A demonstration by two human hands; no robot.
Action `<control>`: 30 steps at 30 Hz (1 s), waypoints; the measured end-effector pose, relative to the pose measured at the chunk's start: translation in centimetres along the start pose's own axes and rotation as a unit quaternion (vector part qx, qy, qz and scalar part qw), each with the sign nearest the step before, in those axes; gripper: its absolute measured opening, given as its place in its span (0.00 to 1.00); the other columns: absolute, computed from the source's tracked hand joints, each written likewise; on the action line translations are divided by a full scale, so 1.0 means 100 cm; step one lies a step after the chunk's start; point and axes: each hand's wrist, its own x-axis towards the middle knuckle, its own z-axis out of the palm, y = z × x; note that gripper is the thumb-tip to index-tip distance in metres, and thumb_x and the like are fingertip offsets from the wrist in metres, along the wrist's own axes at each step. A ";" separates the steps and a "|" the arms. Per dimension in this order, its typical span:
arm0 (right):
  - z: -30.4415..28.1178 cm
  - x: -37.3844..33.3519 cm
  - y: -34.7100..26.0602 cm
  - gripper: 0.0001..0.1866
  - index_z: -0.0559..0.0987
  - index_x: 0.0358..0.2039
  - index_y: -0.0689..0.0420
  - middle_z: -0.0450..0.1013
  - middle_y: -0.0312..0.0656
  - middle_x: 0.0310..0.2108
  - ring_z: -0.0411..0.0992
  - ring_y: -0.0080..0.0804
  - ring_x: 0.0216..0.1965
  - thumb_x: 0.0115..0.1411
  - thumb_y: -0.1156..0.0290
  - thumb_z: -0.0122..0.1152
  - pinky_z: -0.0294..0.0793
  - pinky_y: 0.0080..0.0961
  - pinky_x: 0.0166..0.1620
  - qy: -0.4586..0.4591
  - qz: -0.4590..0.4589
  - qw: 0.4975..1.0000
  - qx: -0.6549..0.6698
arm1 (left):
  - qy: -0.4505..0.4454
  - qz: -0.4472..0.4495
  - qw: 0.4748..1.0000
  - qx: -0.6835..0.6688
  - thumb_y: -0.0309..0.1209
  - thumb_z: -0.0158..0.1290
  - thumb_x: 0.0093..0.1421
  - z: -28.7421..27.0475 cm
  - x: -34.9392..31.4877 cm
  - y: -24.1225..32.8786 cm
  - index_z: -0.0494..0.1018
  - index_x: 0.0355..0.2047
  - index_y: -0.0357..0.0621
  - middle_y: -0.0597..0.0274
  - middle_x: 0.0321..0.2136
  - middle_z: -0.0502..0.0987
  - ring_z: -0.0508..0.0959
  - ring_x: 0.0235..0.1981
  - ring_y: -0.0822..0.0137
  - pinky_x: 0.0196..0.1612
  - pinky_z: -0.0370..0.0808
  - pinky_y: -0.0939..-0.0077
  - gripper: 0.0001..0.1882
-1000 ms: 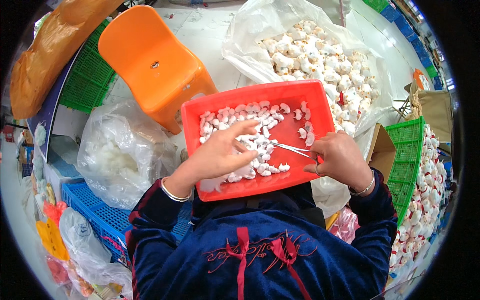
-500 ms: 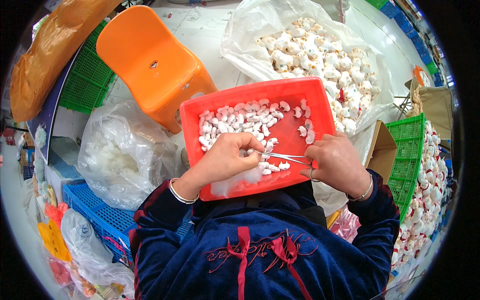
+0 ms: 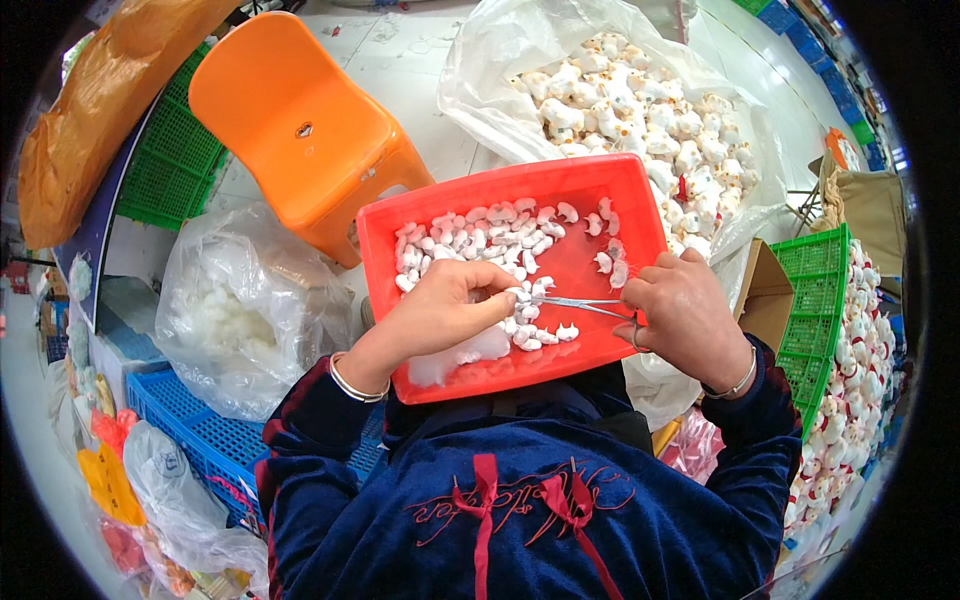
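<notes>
A red plastic tub (image 3: 640,215) lies across my lap with many small white stuffed pieces (image 3: 490,232) in it. Over its near part, my left hand (image 3: 445,312) pinches one small white piece (image 3: 522,297) between thumb and fingers. My right hand (image 3: 690,318) grips the ring handles of metal forceps (image 3: 585,303), whose jaws point left and reach that piece. The exact tips are hidden by the piece and my fingers. Beneath my left hand, a tuft of white stuffing (image 3: 460,358) rests at the tub's near left corner.
Beyond the tub stand an orange chair (image 3: 290,130) and a big clear bag (image 3: 480,85) of white plush toys (image 3: 620,100). At left are a bag of stuffing (image 3: 225,320) and a blue crate (image 3: 190,420). A green crate (image 3: 810,320) and cardboard box (image 3: 765,290) are at right.
My right hand has shifted slightly up and to the right with the forceps, which now lie flatter. More of the white piece shows at my left fingertips. My left hand has moved slightly left.
</notes>
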 end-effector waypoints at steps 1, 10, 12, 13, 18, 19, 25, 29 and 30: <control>0.000 0.001 0.001 0.14 0.81 0.26 0.52 0.78 0.38 0.26 0.77 0.38 0.35 0.47 0.58 0.77 0.72 0.38 0.41 0.010 -0.010 1.000 -0.007 | -0.006 0.008 1.000 -0.008 0.25 0.57 0.65 0.000 0.001 -0.003 0.81 0.47 0.32 0.65 0.34 0.83 0.79 0.32 0.77 0.38 0.77 0.79 0.12; 0.005 0.019 0.034 0.26 0.81 0.25 0.61 0.71 0.42 0.15 0.69 0.32 0.19 0.49 0.48 0.81 0.66 0.32 0.26 -0.222 0.035 0.905 0.361 | 0.089 0.088 0.991 0.036 0.24 0.57 0.65 0.003 -0.011 -0.001 0.80 0.35 0.34 0.69 0.29 0.81 0.75 0.31 0.80 0.36 0.73 0.80 0.05; 0.008 0.023 0.036 0.25 0.84 0.28 0.61 0.71 0.40 0.16 0.68 0.29 0.19 0.47 0.50 0.83 0.66 0.30 0.26 -0.230 0.040 0.908 0.347 | 0.033 0.020 0.999 -0.007 0.25 0.58 0.64 -0.002 -0.009 -0.001 0.78 0.33 0.34 0.69 0.28 0.79 0.74 0.31 0.81 0.36 0.73 0.80 0.06; 0.007 0.026 0.034 0.26 0.84 0.29 0.61 0.72 0.41 0.17 0.70 0.31 0.21 0.46 0.50 0.83 0.68 0.31 0.27 -0.232 0.036 0.916 0.324 | 0.018 0.006 1.000 -0.004 0.26 0.58 0.64 -0.004 -0.008 0.000 0.78 0.33 0.34 0.70 0.27 0.78 0.74 0.31 0.81 0.36 0.73 0.80 0.06; 0.016 0.033 0.033 0.28 0.81 0.29 0.62 0.77 0.48 0.24 0.77 0.43 0.26 0.50 0.47 0.79 0.73 0.37 0.31 -0.105 -0.035 0.944 0.310 | 0.053 -0.002 0.999 0.009 0.28 0.59 0.63 -0.013 -0.001 0.008 0.76 0.30 0.36 0.73 0.25 0.76 0.71 0.29 0.82 0.34 0.71 0.80 0.07; 0.017 0.033 0.034 0.27 0.82 0.31 0.62 0.77 0.49 0.25 0.78 0.43 0.28 0.51 0.49 0.79 0.74 0.37 0.32 -0.097 -0.034 0.947 0.303 | 0.077 0.003 0.997 0.005 0.28 0.59 0.63 -0.014 0.000 0.009 0.76 0.29 0.36 0.73 0.25 0.75 0.71 0.29 0.82 0.34 0.70 0.80 0.07; 0.019 0.040 0.010 0.20 0.83 0.41 0.62 0.79 0.50 0.28 0.81 0.43 0.31 0.56 0.61 0.77 0.79 0.34 0.37 -0.086 -0.078 0.906 0.406 | 0.152 0.020 0.988 -0.001 0.27 0.59 0.62 -0.021 0.006 0.008 0.75 0.28 0.37 0.73 0.25 0.75 0.71 0.29 0.82 0.33 0.70 0.80 0.08; 0.029 0.043 -0.012 0.21 0.80 0.35 0.61 0.75 0.52 0.22 0.77 0.52 0.26 0.57 0.55 0.75 0.75 0.40 0.33 -0.014 -0.074 0.915 0.396 | 0.180 0.050 0.982 0.023 0.27 0.60 0.61 -0.023 0.008 0.005 0.75 0.28 0.36 0.71 0.24 0.75 0.71 0.28 0.81 0.33 0.70 0.80 0.07; 0.034 0.045 -0.013 0.21 0.80 0.34 0.61 0.74 0.53 0.21 0.76 0.53 0.26 0.57 0.54 0.75 0.74 0.41 0.32 -0.006 -0.076 0.915 0.395 | 0.186 0.056 0.980 0.029 0.26 0.60 0.60 -0.023 0.008 0.006 0.75 0.28 0.36 0.71 0.23 0.75 0.71 0.27 0.81 0.32 0.71 0.80 0.07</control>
